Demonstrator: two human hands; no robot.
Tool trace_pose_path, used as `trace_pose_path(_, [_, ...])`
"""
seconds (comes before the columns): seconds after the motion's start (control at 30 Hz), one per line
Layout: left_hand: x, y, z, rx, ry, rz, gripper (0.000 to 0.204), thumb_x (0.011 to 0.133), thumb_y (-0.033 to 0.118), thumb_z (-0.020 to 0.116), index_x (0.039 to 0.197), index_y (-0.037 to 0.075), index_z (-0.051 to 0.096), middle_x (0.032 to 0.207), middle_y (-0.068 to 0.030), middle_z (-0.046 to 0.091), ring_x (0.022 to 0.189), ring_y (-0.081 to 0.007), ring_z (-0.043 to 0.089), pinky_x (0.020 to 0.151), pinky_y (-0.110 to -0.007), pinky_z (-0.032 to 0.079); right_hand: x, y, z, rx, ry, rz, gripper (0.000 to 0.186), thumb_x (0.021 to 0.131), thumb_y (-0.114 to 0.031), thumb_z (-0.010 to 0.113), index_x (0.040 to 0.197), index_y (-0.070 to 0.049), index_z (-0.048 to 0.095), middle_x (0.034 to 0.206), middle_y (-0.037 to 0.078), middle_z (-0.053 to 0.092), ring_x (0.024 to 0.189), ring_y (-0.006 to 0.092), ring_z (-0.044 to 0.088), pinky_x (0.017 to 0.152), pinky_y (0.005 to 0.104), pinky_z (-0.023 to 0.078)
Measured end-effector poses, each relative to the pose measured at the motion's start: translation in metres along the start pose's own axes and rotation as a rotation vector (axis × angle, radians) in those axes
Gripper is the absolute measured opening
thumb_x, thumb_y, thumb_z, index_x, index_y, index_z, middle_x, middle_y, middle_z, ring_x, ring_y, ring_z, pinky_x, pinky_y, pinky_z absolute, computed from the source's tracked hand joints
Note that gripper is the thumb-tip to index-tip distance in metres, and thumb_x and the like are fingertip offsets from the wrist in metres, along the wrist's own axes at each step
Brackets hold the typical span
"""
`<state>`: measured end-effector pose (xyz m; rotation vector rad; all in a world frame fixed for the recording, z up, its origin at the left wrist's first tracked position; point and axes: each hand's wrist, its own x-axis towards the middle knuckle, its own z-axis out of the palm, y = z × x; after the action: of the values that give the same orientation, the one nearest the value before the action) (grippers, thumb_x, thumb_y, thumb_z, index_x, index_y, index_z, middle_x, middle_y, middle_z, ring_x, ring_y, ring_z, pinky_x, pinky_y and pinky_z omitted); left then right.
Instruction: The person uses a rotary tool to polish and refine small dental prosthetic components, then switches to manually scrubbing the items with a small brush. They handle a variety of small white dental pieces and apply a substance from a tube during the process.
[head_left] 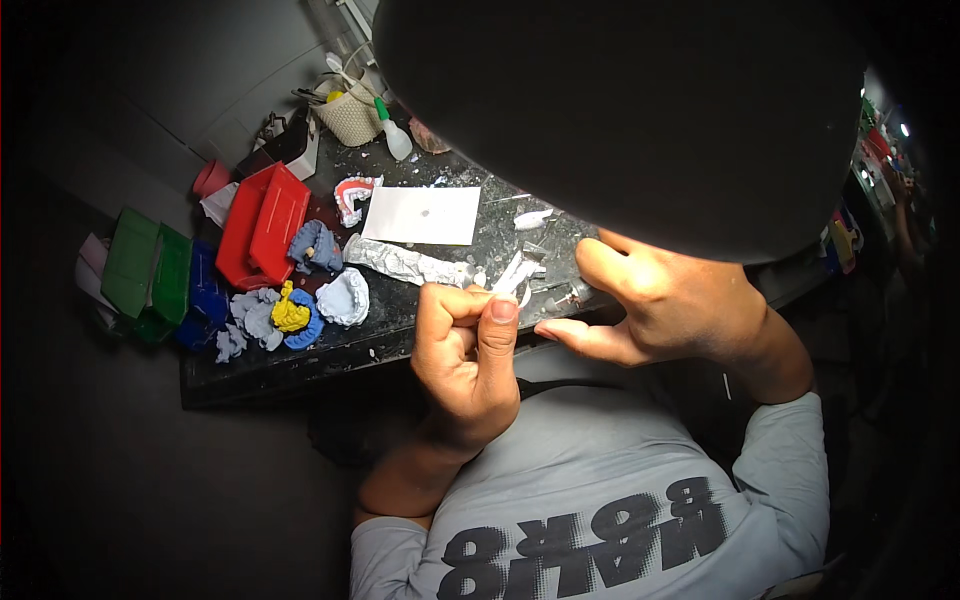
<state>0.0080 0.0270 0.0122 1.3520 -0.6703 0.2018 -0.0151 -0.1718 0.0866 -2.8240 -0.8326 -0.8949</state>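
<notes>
My left hand [465, 365] is closed at the front edge of the black workbench [250, 375], thumb and forefinger pinching a small white piece [508, 288] too small to identify. My right hand [670, 310] hovers just to the right, thumb stretched out apart from the bent forefinger, with nothing visible between them; its other fingertips are hidden. A crumpled foil roll [405, 262] lies behind my left hand, near a white paper square [420, 210]. A small white piece [530, 218] rests beyond my hands.
On the left stand red [262, 220], green [140, 260] and blue [205, 290] boxes, several dental casts [342, 295], a pink-and-white model [355, 190] and a wicker cup [345, 118] of tools. A large dark round shape [620, 100] overhangs the bench, hiding its back right.
</notes>
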Motion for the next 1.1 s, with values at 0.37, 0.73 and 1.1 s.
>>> trace_pose_path(0.37, [0.008,-0.011,-0.011,-0.556,-0.226,-0.25,0.03,0.108,0.028,0.045,0.107,-0.001,0.05,0.087,-0.0094,0.058,0.072,-0.0092,0.05,0.068,-0.023,0.043,-0.002,0.01,-0.005,0.112,0.162,0.015,0.054,0.074,-0.06,0.078,0.06,-0.011,0.057,0.056,0.001,0.055,0.049,0.0183,0.057,0.045,0.0309,0.044])
trace_pose_path(0.73, [0.008,-0.01,-0.008,-0.736,-0.306,-0.294,0.028,0.109,0.027,0.041,0.104,0.0,0.051,0.085,-0.0078,0.053,0.075,-0.0096,0.046,0.071,-0.024,0.04,0.003,-0.001,-0.009,0.209,0.015,0.005,0.059,0.076,-0.062,0.076,0.056,-0.013,0.05,0.051,-0.002,0.048,0.041,0.0145,0.05,0.038,0.0296,0.037])
trace_pose_path(1.1, [0.008,-0.008,-0.007,-0.781,-0.3,-0.314,0.027,0.109,0.026,0.041,0.104,0.0,0.051,0.086,-0.0095,0.055,0.075,-0.0095,0.045,0.071,-0.024,0.04,0.004,-0.004,-0.01,0.176,-0.018,0.013,0.057,0.076,-0.062,0.076,0.058,-0.014,0.053,0.051,-0.002,0.05,0.042,0.0127,0.054,0.037,0.0287,0.039])
